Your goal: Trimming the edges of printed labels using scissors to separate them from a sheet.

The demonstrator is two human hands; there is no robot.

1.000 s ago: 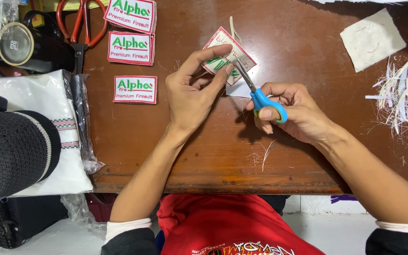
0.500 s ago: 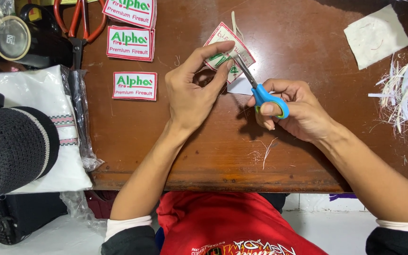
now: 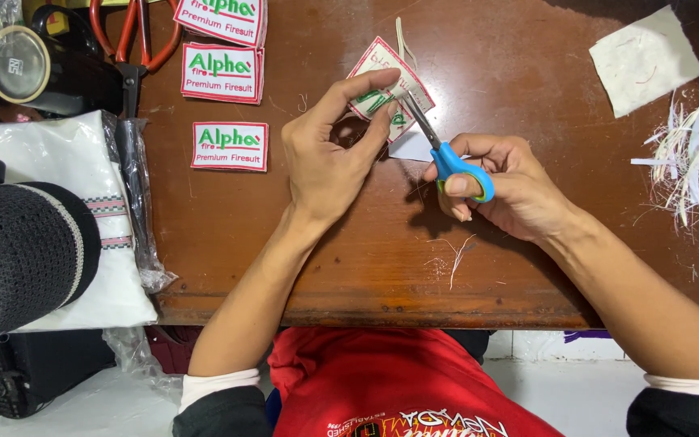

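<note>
My left hand (image 3: 329,154) pinches a white embroidered patch (image 3: 382,65) with a red border and green lettering, held tilted above the brown wooden table (image 3: 285,235). My right hand (image 3: 511,186) grips small blue-handled scissors (image 3: 451,158), whose blades meet the patch's lower right edge. A thin white trimmed strip (image 3: 402,40) pokes out from the patch's top. White backing fabric shows under the blades.
Three finished patches (image 3: 230,146) lie at the upper left, near red-handled shears (image 3: 135,36). A pile of white fabric trimmings (image 3: 693,166) and a white fabric square (image 3: 645,58) lie at the right. Folded white cloth in plastic (image 3: 58,218) and a black knitted cap (image 3: 18,251) sit at the left edge.
The hands, patch and scissors keep almost the same pose; the scissors have shifted slightly along the patch's edge. The view has tipped a little.
</note>
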